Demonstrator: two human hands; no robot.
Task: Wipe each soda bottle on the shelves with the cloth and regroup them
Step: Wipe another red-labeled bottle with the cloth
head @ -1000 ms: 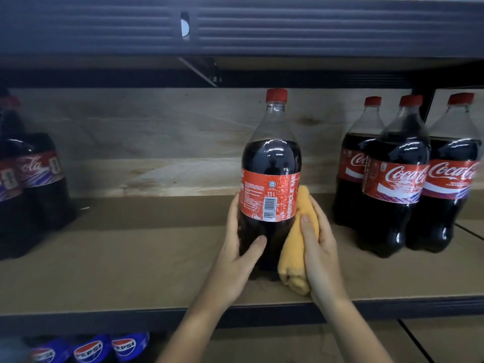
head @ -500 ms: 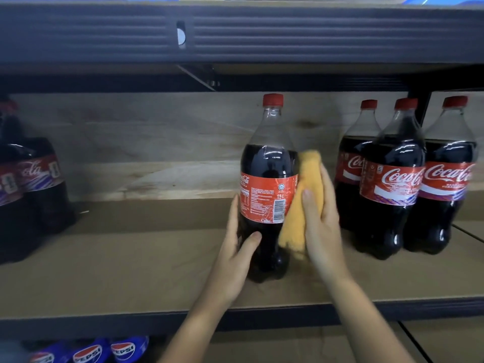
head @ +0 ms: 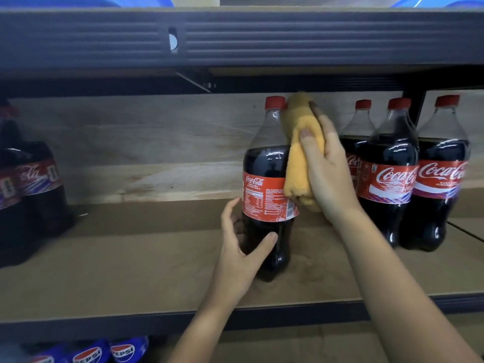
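Since 1 second earlier, the cloth (head: pixel 301 163) had climbed the bottle (head: pixel 267 189) from near its base to its shoulder and neck, and the label had turned to show the nutrition panel.

Head view: the bottle stood upright on the shelf (head: pixel 131 271), near the middle of its front edge, its long axis vertical and its red cap just left of the cloth's top end. The right hand (head: pixel 327 176) pressed the folded yellow cloth against the bottle's right side, thumb across the cloth's front and fingers curled behind it, so this grip was clenched on the cloth. The left hand (head: pixel 241 252) cupped the dark lower body below the label, thumb in front and fingers wrapped around the far side, grasping the bottle to steady or turn it. The bottle lay directly left of the cloth hand and touched it through the cloth.

3 Coca-Cola bottles (head: pixel 387 179) stood grouped toward the shelf's right end, just beside the right wrist. More bottles (head: pixel 31 195) sat at the left end, well apart. Pepsi bottles (head: pixel 104 352) showed on the shelf below.

Judging by this, the wipe was nearing the cap; regrouping would likely mean sliding the bottle right, the nearer cluster.
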